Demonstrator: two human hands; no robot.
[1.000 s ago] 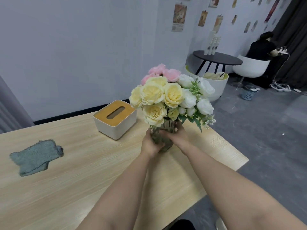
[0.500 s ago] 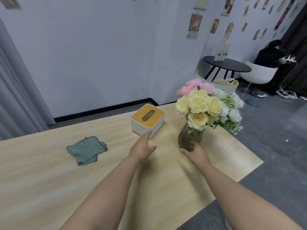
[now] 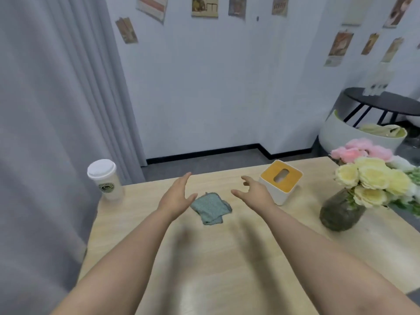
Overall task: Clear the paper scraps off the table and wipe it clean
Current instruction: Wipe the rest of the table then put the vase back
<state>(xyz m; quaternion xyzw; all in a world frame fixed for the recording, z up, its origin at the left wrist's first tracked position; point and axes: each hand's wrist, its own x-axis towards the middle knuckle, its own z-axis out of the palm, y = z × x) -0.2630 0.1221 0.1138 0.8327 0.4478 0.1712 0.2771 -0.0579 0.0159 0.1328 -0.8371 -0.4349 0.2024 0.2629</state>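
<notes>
A crumpled grey-green cloth (image 3: 211, 208) lies on the light wooden table (image 3: 218, 264), toward its far side. My left hand (image 3: 176, 194) hovers just left of the cloth, fingers straight, holding nothing. My right hand (image 3: 253, 192) hovers just right of the cloth, fingers spread and relaxed, also holding nothing. Both hands are above the table, one on each side of the cloth. I see no paper scraps on the table.
A white lidded paper cup (image 3: 105, 179) stands at the table's far left corner. A white tissue box with an orange top (image 3: 280, 180) sits right of my right hand. A glass vase of flowers (image 3: 343, 212) stands at the right edge. A grey curtain (image 3: 56, 110) hangs on the left.
Both hands have let go of the vase and moved left to either side of the cloth. My view has swung left, bringing the paper cup into sight.
</notes>
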